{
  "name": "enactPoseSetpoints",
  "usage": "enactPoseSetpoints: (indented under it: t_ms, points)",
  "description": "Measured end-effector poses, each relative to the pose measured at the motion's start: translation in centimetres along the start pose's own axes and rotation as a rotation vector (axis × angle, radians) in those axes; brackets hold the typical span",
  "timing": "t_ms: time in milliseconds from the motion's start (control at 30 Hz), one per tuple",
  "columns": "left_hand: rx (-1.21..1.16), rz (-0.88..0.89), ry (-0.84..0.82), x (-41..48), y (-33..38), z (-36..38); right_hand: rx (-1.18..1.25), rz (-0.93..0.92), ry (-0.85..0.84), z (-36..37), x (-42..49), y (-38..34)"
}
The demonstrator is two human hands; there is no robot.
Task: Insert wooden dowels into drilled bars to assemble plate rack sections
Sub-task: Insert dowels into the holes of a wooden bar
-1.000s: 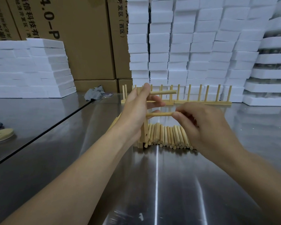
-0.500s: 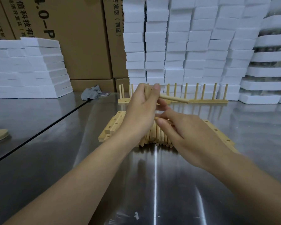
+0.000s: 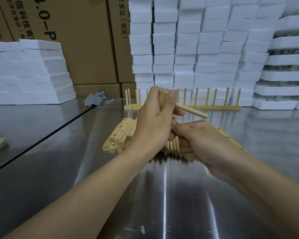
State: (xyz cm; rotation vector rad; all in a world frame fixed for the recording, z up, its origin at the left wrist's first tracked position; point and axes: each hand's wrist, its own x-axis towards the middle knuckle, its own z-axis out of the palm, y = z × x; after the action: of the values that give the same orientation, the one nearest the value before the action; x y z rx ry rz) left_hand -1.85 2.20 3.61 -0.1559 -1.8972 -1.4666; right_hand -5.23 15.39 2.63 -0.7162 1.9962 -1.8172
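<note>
off the upright bar (image 3: 163,99), dowel (image 3: 191,111) slants down-right.

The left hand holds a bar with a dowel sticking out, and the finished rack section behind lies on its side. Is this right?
No. The head view shows the finished rack section standing upright, dowels up. The left hand does hold the bar and dowel.

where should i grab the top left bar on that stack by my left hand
Take the top left bar by its near end, coming from the left and above. That end and its left side look free, while another bar lies against its right side and the far end runs behind the left hand.
</note>
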Motion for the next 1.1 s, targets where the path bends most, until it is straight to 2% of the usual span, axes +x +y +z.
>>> enactPoseSetpoints:
  t_ms: [200,300,367,467,500,533,633,733,833,1000,1100]
  points:
    - [0.114,0.161,-0.014,-0.3,0.3,0.0,0.407,0.291,-0.14,-0.3,0.1,-0.6]
    - [0.104,0.175,-0.027,-0.3,0.3,0.0,0.406,0.311,-0.125,-0.4,0.1,-0.7]
    - [0.094,0.154,-0.011,-0.2,0.3,0.0,0.142,0.175,-0.013,-0.2,-0.1,-0.8]
    - [0.081,0.09,0.072,0.0,0.1,0.0,-0.756,-0.366,0.265,0.3,-0.8,-0.2]
    - [0.122,0.083,0.109,0.1,0.0,-0.1,-1.0,-0.517,0.318,0.7,-1.1,-0.1]
    - [0.159,0.08,0.138,0.1,-0.1,-0.2,-1.144,-0.598,0.333,1.2,-1.3,0.0]
    - [0.15,0.104,0.167,-0.1,0.1,-0.1,-1.211,-0.589,0.269,2.4,-1.1,0.3]
    - [0.191,0.154,0.118,-0.6,0.5,0.4,-1.3,-0.536,0.273,2.9,-0.8,0.6]
    - [0.23,0.137,0.068,-0.8,0.6,0.9,-1.273,-0.492,0.293,2.6,-0.9,0.8]
    - [0.144,0.075,-0.034,-1.2,0.9,1.5,-1.282,-0.465,0.304,1.3,-0.7,1.0]
    - [0.162,0.098,-0.076,-1.3,1.1,1.5,-1.246,-0.438,0.257,1.0,-0.4,0.8]
